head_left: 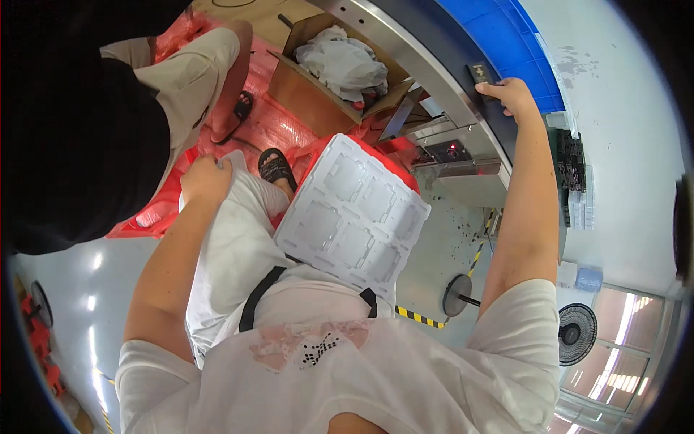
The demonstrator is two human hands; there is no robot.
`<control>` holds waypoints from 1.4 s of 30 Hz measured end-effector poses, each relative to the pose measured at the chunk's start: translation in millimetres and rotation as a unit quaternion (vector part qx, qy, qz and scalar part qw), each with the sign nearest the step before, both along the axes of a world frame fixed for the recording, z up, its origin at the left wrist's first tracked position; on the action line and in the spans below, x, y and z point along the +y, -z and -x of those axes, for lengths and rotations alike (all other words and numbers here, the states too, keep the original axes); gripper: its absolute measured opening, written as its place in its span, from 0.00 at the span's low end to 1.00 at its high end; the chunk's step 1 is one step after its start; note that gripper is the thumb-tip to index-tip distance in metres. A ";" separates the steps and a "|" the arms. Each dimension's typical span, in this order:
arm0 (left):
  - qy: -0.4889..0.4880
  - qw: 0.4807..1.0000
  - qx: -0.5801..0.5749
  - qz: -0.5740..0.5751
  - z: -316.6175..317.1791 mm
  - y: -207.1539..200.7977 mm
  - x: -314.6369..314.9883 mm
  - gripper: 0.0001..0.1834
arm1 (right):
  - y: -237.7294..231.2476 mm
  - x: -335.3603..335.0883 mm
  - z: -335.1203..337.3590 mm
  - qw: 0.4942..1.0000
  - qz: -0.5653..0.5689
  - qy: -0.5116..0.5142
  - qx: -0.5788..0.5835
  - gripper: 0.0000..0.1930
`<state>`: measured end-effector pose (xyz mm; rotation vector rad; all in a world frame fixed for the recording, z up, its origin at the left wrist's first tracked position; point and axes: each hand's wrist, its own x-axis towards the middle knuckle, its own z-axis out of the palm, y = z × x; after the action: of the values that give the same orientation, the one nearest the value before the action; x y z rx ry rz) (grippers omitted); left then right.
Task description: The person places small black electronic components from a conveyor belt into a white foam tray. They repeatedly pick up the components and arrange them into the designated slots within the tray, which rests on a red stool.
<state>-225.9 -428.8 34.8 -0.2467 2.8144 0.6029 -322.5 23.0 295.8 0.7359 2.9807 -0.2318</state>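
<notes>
My right hand [510, 95] reaches out over the dark conveyor belt [441, 36]. Its thumb and finger are at the near edge of a small flat black piece with pale markings [480, 71], pinching it. On my left knee rests my left hand [206, 181], its fingers curled closed. A small greyish bit shows by those fingers, too small to name. Across my lap lies a white plastic tray [311, 226] with several moulded pockets, tilted. The pockets show no parts in them. Something red [390, 163] sits under the tray's far edge.
A cardboard box [307, 94] with crumpled clear plastic bags stands ahead. A blue bin [506, 43] lies beyond the belt's metal rail. At my left another person in a black top [94, 145] sits close. Red plastic wrapping covers the floor there. Dark stacked parts [571, 159] stand right of my arm.
</notes>
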 end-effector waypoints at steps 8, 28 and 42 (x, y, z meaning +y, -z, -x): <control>0.004 1.000 -0.017 0.014 -6.1 -2.1 1.8 0.24 | 43.8 -95.4 -99.7 0.930 0.270 -0.009 0.250 0.16; -0.025 1.000 0.012 0.014 -25.8 14.1 -15.6 0.25 | 251.2 -183.4 -237.6 0.965 0.058 -0.237 0.093 0.31; -0.046 0.986 0.154 0.033 -72.1 5.3 -3.3 0.29 | 268.8 -156.0 -220.5 0.964 -0.025 -0.220 0.148 0.18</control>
<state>-153.8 -432.1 29.6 -0.3220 3.1393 0.6156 -102.0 -133.0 27.0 0.0225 3.3375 -0.2590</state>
